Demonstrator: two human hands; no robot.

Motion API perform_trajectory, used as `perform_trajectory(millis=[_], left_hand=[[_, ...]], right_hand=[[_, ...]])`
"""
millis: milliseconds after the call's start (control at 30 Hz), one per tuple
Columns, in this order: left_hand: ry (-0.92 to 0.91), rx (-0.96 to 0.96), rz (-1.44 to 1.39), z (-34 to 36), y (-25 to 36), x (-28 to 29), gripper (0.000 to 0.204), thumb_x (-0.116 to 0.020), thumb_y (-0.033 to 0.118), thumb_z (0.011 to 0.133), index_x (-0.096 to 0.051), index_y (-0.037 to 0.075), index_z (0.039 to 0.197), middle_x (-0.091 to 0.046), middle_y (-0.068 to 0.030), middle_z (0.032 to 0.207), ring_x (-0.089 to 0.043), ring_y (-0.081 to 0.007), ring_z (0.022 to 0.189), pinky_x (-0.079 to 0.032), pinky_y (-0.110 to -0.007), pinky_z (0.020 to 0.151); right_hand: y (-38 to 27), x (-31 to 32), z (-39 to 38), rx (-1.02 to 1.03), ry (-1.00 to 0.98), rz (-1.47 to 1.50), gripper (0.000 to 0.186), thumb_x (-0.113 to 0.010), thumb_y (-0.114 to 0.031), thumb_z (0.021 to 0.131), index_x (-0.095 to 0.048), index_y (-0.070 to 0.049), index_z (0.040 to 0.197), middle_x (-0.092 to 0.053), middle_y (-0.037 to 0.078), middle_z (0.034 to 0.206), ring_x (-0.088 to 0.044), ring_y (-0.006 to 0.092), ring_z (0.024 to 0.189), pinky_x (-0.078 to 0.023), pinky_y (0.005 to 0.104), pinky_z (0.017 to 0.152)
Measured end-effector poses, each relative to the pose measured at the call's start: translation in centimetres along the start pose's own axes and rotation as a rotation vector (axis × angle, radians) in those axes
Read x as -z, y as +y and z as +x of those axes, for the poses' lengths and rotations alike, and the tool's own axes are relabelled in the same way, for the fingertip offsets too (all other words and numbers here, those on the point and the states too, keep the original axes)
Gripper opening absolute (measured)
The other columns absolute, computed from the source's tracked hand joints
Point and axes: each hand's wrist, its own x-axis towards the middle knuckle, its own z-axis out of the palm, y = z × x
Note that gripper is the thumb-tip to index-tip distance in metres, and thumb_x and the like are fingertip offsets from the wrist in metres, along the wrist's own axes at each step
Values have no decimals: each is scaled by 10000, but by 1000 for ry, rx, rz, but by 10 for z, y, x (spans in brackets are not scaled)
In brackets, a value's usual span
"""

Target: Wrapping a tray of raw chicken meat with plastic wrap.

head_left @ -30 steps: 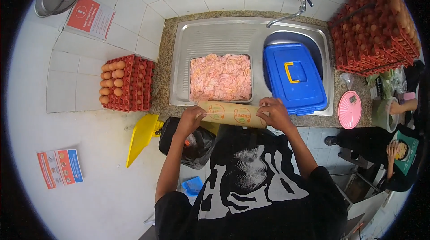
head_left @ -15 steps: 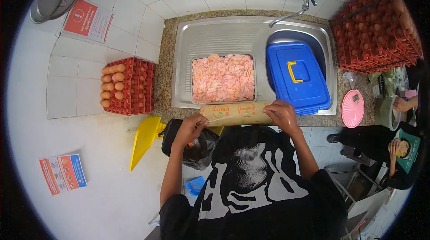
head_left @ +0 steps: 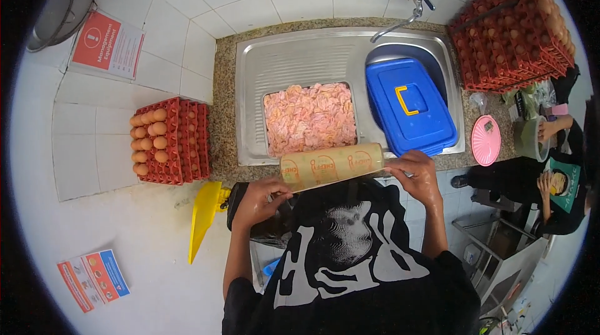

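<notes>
A thick roll of cling film (head_left: pixel 331 165), yellowish with red print, lies across the near edge of the steel sink, in front of my body. The loose edge of its film runs taut along the roll's near side. At the left end my left hand (head_left: pixel 261 200) is closed in a pinch on that edge. My right hand (head_left: pixel 414 172) pinches the film at the right end, thumb and fingers together. Just beyond the roll, a tray (head_left: pixel 355 116) heaped with pink raw chicken pieces (head_left: pixel 309 116) rests on the drainboard; the roll hides part of its near rim.
A blue lidded box (head_left: pixel 409 104) with a yellow handle sits in the sink basin under the tap (head_left: pixel 415 7). Egg trays stand stacked at left (head_left: pixel 178 141) and right (head_left: pixel 512 32). A pink lid (head_left: pixel 485 140) lies near a co-worker's hand (head_left: pixel 553 127) at a tub.
My view has shifted and turned slightly. The roll now slants, right end farther away, and both hands are closer to my body with the film edge between them.
</notes>
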Motion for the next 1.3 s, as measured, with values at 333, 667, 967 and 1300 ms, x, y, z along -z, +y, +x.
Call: perform_trajectory(millis=[333,667,967,1300], left_hand=[[-85,-60,-17,-6,32,25,113,-690,-6,742,-668,20,850,-655,-101,794,-642,-240,677,-498,-299,592],[-148,-114,62,-18,67,43,127,-712,30,743,-694,55,866,-663,-81,811,-644,-237,679,-509,-300,592],[-91,-180,69,-26,94,56,136,-722,34,734,-696,63,864,-668,-69,799,-650,-236,675,-512,-296,583],[-132,-211,18,-35,105,63,147,-731,35,725,-705,79,864,-672,-50,797,-657,-211,653,-515,-289,564]], right_hand=[[-36,31,2,52,31,27,124,-773,-103,691,-733,-85,807,-617,55,637,-551,209,573,-413,326,551],[-54,58,2,182,32,51,178,-797,-112,648,-744,-116,818,-589,17,595,-527,166,530,-381,305,517],[-68,81,7,311,8,75,196,-804,-145,620,-747,-125,806,-561,-12,567,-520,140,516,-364,299,509],[-71,91,7,433,-28,208,216,-808,-191,601,-751,-142,804,-550,-27,546,-498,139,477,-347,298,480]])
